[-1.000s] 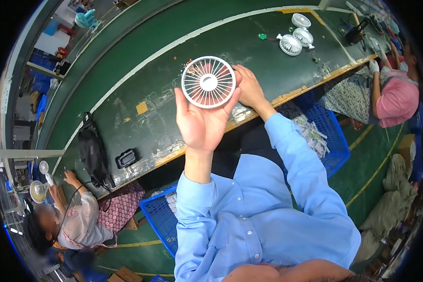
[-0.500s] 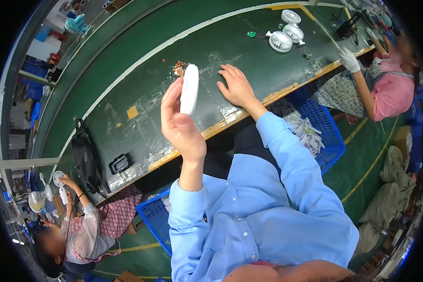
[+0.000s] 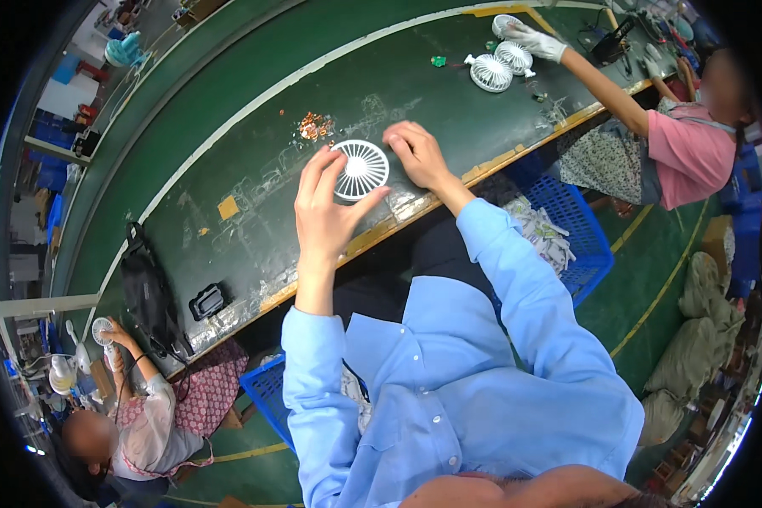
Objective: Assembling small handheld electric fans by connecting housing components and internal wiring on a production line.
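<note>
White round fan grille is held up over the green table, face toward the camera. Left hand pinches its lower-left rim between thumb and fingers. Right hand sits just right of the disc, fingers curled, touching the table, holding nothing. The grille lies between the 2 hands; left is nearer and carries it. Round disc, no long axis.
</note>
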Available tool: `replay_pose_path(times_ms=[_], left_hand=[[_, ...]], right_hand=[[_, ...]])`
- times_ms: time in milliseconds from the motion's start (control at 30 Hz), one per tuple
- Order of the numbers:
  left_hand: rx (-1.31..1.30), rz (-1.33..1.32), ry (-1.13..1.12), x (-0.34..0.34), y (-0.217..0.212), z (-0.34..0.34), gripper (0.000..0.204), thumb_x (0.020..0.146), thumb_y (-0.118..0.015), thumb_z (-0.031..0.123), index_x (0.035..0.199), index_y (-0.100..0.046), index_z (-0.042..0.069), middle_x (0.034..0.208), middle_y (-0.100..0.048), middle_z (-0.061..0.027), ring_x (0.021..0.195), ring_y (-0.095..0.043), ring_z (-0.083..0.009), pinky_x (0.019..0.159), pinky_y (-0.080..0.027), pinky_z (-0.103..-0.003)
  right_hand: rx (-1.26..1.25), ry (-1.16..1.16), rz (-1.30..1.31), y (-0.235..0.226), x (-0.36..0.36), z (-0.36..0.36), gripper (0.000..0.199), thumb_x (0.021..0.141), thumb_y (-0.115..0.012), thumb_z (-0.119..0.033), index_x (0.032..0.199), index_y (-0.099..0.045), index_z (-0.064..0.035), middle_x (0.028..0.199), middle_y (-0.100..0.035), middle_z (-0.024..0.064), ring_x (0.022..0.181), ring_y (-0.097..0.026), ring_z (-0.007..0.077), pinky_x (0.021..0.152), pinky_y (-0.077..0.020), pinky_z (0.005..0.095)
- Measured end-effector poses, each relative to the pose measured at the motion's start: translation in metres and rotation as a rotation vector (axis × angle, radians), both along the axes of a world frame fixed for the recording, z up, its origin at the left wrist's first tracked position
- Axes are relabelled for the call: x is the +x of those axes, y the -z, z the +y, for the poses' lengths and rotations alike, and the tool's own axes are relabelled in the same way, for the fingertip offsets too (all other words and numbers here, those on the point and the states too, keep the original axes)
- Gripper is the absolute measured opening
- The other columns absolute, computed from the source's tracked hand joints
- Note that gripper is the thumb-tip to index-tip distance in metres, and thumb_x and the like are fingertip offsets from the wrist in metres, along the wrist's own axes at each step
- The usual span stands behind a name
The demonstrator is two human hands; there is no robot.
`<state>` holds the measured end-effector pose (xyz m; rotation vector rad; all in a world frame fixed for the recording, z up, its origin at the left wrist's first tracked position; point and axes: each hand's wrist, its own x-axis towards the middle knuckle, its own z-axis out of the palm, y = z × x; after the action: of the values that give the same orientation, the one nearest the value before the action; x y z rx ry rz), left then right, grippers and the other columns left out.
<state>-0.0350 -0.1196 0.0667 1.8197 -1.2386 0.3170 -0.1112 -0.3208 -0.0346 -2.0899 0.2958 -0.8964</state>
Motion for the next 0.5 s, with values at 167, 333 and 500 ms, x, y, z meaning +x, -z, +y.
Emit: replay_pose_path(times_ms=[167,333,500], left_hand=[[0.113,0.179,0.093,0.017,0.041,-0.015,0.058,0.062,-0.092,0.032,0.102,-0.068,-0.002,0.117,-0.065,-0.0158,0.118,-0.06,-0.0334,0.093,-0.053,-0.043],[0.088,0.047,0.177,0.02,0.053,-0.031,0.055,0.06,-0.092,0.03,0.099,-0.068,-0.001,0.118,-0.064,-0.0148,0.124,-0.056,-0.0335,0.097,-0.052,-0.044],[0.094,-0.094,0.179,0.024,0.057,-0.034,0.062,0.062,-0.09,0.033,0.108,-0.065,0.001,0.127,-0.06,-0.014,0.124,-0.055,-0.0351,0.097,-0.052,-0.045]], right_hand=[[0.185,-0.042,0.138,-0.005,-0.005,0.002,0.032,0.09,-0.063,-0.033,0.082,-0.07,-0.0027,0.07,-0.066,0.0106,0.061,-0.061,0.0211,0.058,-0.0466,0.0343],[0.306,-0.076,0.199,0.003,-0.001,-0.002,0.028,0.085,-0.069,-0.031,0.08,-0.071,-0.0031,0.065,-0.066,0.0088,0.057,-0.061,0.0166,0.056,-0.0458,0.0327],[0.318,-0.091,0.224,0.008,0.002,-0.008,0.023,0.087,-0.069,-0.023,0.082,-0.068,-0.0014,0.068,-0.066,0.0054,0.061,-0.06,0.011,0.058,-0.0457,0.0281]])
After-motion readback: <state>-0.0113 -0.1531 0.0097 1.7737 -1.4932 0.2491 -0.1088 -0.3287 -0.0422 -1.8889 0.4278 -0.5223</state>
